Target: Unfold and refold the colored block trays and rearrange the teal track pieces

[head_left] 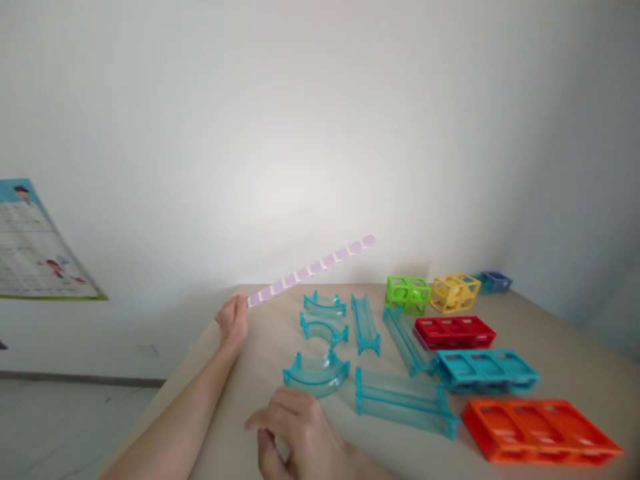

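Observation:
My left hand (pixel 233 321) is closed on one end of a long, lilac sticker strip (pixel 303 273) with pale gaps between its segments. From that hand the strip slants up to the right, above the table's far edge. My right hand (pixel 303 430) is near the front of the table, its fingers bent, with thumb and index finger apart and nothing visible between them. Just beyond it lies a curved translucent blue track piece (pixel 317 377). To its right is a straight translucent blue track piece (pixel 405 400).
More curved track pieces (pixel 325 305) and straight ones (pixel 366 325) lie on the beige table (pixel 265 347). On the right are an orange frame block (pixel 543 433), a teal one (pixel 487 371), a red one (pixel 455 332), and green (pixel 407 295) and yellow cubes (pixel 455 293). A poster (pixel 43 247) hangs left.

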Demonstrator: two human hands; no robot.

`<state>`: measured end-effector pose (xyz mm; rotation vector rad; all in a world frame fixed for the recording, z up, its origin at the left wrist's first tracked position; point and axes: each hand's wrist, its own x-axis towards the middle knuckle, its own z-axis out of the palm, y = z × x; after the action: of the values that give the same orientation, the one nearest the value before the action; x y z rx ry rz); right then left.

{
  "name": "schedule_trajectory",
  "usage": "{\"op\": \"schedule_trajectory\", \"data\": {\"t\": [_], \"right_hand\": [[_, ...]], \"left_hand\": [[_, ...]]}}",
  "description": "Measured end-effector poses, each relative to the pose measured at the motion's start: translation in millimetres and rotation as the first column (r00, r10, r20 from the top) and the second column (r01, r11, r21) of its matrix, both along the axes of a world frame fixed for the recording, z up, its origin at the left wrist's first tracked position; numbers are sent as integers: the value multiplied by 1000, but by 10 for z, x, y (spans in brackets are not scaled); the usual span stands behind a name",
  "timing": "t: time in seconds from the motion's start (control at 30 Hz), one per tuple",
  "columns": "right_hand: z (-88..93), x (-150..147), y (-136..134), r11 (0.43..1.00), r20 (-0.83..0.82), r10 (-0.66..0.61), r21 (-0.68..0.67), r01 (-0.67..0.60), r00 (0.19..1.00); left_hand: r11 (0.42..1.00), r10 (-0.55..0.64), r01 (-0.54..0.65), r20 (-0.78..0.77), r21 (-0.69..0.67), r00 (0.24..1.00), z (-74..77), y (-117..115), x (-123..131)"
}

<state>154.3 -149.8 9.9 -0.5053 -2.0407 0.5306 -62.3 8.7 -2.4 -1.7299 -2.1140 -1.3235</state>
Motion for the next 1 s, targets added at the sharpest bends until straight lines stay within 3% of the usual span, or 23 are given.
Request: {"op": "schedule_trajectory", "data": {"t": [0.03, 0.07, 0.1, 0.17, 0.2, 0.27, 0.33, 0.4, 0.47, 0.53, 0.63, 0.7, 0.73, 0.8, 0.87, 0.93, 1.0], "right_hand": [[-9, -19, -4, 988, -40, 19, -154, -25, 999], [-30, -48, 3, 937, -95, 50, -341, -79, 994], [-62, -82, 21, 831, -169, 89, -530, -167, 982], [-139, -144, 90, 494, -375, 144, -775, -395, 916], [-173, -161, 137, 326, -479, 156, -801, -503, 864], [-205, -148, 231, 98, -629, 172, -755, -648, 758], [-181, -92, 299, -60, -701, 215, -704, -707, 680], [-127, -44, 314, -143, -733, 199, -679, -720, 651], [-82, -39, 281, -117, -737, 112, -676, -728, 667], [-61, -72, 223, -37, -719, 38, -695, -718, 694], [-44, -119, 145, 87, -718, -41, -696, -713, 695], [-18, -117, 118, 158, -738, -84, -674, -722, 670], [-1, -109, 112, 187, -745, -96, -664, -724, 660], [29, -89, 111, 218, -749, -99, -658, -721, 655], [46, -79, 115, 222, -737, -93, -670, -708, 669], [54, -82, 115, 217, -709, -113, -701, -679, 696], [67, -89, 111, 213, -667, -155, -743, -635, 729]], "left_hand": [[999, 9, -10, 40, 30, 999, -9, -20, 19], [998, 6, -10, 72, 61, 997, -15, -36, 46], [996, -15, 7, 93, 90, 996, -16, -52, 78], [986, -108, 93, 100, 139, 989, 7, -87, 152], [976, -171, 156, 89, 155, 981, 32, -110, 191], [944, -294, 280, 59, 175, 954, 99, -170, 266], [908, -389, 377, 35, 183, 920, 173, -252, 335], [857, -489, 476, 20, 196, 872, 235, -350, 400], [783, -598, 585, -4, 211, 802, 283, -448, 466], [729, -655, 646, -43, 228, 755, 324, -521, 531], [728, -601, 567, -40, 385, 798, 381, -545, 609], [724, -596, 476, 104, 500, 797, 404, -523, 638], [724, -636, 479, 213, 496, 741, 408, -515, 647], [686, -723, 628, 440, 368, 532, 402, -525, 665], [566, -717, 798, 601, 206, 353, 381, -575, 701], [515, -666, 848, 682, 127, 302, 357, -643, 758], [547, -616, 830, 724, 110, 310, 337, -697, 818]]}}
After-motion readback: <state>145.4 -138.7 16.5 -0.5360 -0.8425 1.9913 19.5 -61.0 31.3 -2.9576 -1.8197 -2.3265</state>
